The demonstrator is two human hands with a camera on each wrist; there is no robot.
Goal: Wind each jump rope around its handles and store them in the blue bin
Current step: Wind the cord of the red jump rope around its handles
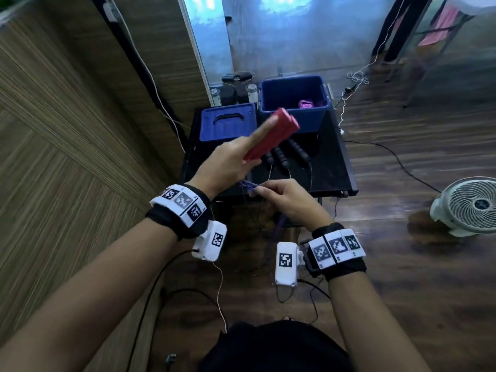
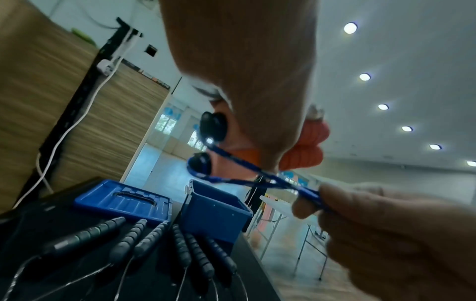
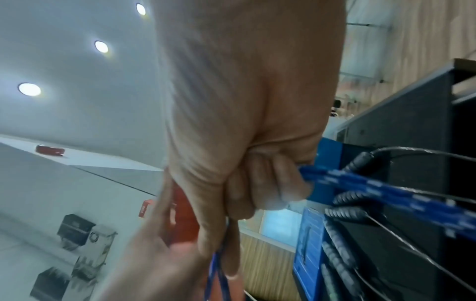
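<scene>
My left hand (image 1: 230, 162) grips two red jump-rope handles (image 1: 271, 138) side by side, its forefinger lying straight along them, held above the black table (image 1: 332, 167). Their blue rope (image 2: 239, 179) leaves the black end caps (image 2: 212, 127). My right hand (image 1: 284, 196) pinches both strands of that rope (image 3: 360, 181) just below the left hand; the rest hangs down toward the floor. The open blue bin (image 1: 294, 99) stands at the table's far right with a wound pink rope (image 1: 306, 104) inside.
Several black-handled ropes (image 1: 284, 157) lie on the table, their thin cables trailing off the near edge. The bin's blue lid (image 1: 228, 124) rests at the far left. A white fan (image 1: 469, 205) stands on the wood floor to the right. Cables run across the floor.
</scene>
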